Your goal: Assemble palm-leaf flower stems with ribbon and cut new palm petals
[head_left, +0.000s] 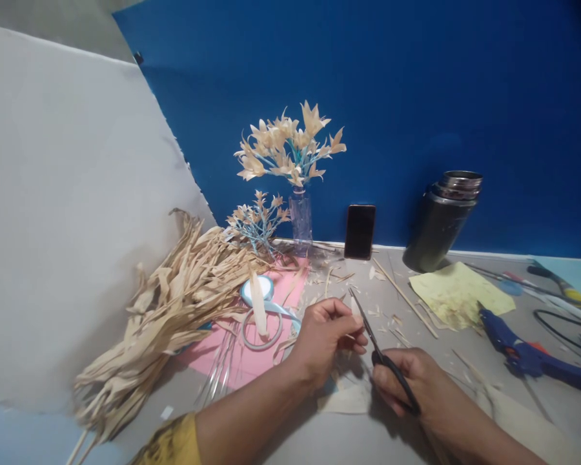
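My left hand (330, 337) pinches a small pale piece of dried husk (355, 306) between thumb and fingers, its tip pointing up. Black-handled scissors (392, 371) are gripped in my right hand (407, 384), and their blades run up alongside the husk piece. Whether the blades touch it I cannot tell. Under my hands lies a flat pale strip of husk (346, 402). Left of my left hand, another husk strip (258, 303) rests over a roll of light blue tape (266, 289) and a grey ring (261, 329).
A large bundle of dried husks (174, 310) fills the left side, beside pink paper (223, 361). Husk flowers in a clear bottle (300, 223), a phone (360, 231) and a dark flask (440, 223) stand along the blue board. On the right are yellow paper (465, 290) and a blue glue gun (527, 358).
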The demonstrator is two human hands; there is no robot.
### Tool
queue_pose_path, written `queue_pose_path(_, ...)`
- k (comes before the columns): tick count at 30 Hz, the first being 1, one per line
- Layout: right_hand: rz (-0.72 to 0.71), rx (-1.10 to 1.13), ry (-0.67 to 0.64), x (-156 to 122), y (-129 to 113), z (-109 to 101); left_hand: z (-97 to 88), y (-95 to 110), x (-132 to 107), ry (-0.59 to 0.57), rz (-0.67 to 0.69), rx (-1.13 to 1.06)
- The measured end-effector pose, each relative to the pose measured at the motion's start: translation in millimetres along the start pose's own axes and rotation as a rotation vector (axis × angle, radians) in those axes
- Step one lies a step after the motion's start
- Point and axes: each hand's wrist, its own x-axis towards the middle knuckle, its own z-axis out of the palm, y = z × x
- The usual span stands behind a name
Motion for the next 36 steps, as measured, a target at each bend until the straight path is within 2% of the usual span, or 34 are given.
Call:
queue_pose_path(31,0.035,-0.071,0.006,-1.9,-0.6,-7.4,-6.1,2.7,2.3,-0.014,-0.018,0.031)
queue_pose_path(36,0.026,-0.080,0.075,0.8,0.0,-9.2,-5.1,3.3,1.9,-0.015,-0.036,0.017)
